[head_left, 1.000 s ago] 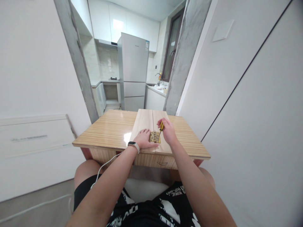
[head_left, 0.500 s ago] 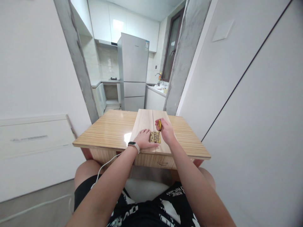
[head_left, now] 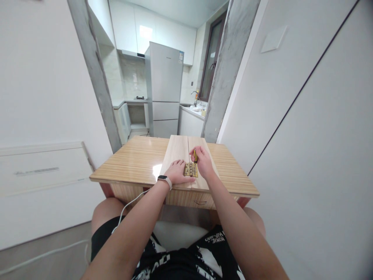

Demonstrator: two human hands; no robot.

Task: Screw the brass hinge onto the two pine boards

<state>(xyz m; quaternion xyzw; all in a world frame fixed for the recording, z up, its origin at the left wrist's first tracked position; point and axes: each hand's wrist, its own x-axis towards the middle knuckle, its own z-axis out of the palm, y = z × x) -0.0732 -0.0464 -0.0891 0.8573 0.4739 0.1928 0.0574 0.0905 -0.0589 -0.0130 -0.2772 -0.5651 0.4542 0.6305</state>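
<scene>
A brass hinge [head_left: 188,170] lies unfolded across the seam between two pale wooden boards [head_left: 178,146]. My left hand [head_left: 176,172] rests flat on the left board, fingers spread, its thumb along the hinge's near edge. In my right hand [head_left: 204,161] is a screwdriver with a yellow and black handle [head_left: 195,156], held upright over the hinge's right leaf. The screwdriver's tip points down at that leaf; whether a screw sits under it is too small to tell.
The boards lie on a glossy wood-grain table [head_left: 140,155] with a drawer handle [head_left: 200,202] at its front. A white cable [head_left: 131,203] runs down at the left. Beyond the table stands a grey fridge [head_left: 166,74]; white panels rise at right.
My right hand has shifted slightly left, and the screwdriver handle has turned and stands more upright. My left hand and the hinge stay in place.
</scene>
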